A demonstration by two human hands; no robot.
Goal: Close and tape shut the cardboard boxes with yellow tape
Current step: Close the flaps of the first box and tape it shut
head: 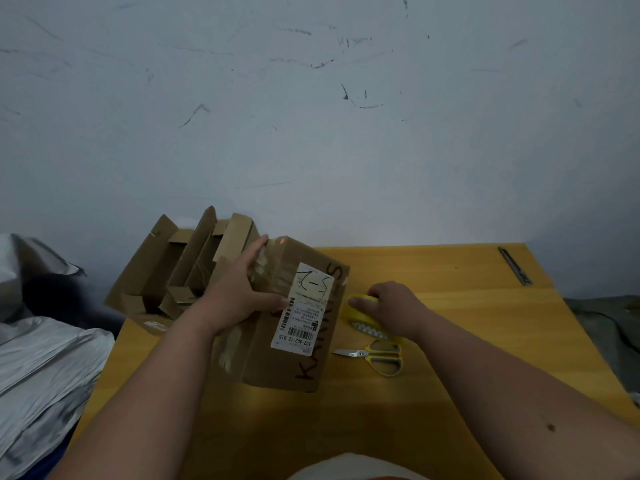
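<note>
head view: looking down at a yellow-orange table (450, 393) against a scuffed pale wall, both forearms reaching in
box in hand: closed cardboard box (277, 358) with a white shipping label (304, 306) and marker scrawl, sitting tilted on the table near its left side, old clear tape over the left face
left hand: left hand (239, 292) spread flat over the box's left top edge, fingers straight and thumb reaching toward the label, steadying it rather than gripping
right hand: right hand (391, 303) curled down over the yellow tape roll (360, 306) just right of the box, fingers wrapped on it, looks like a proper hold
other boxes: open cardboard boxes (180, 265) behind and left, flaps sticking up, still need closing
scissors: yellow-handled scissors (377, 356) lying just in front of the tape, blades pointing at the box
how the box handles: guessing light and fairly stiff, corrugated so it'll dent if squeezed mid-panel; the taped face looks slick, so hold by edges and corners
how the tape handles: light, rigid ring, easiest pinched through the core, the free end is the fiddly sticky bit
far corner: a box cutter (516, 265), I think, well away from everything
</note>
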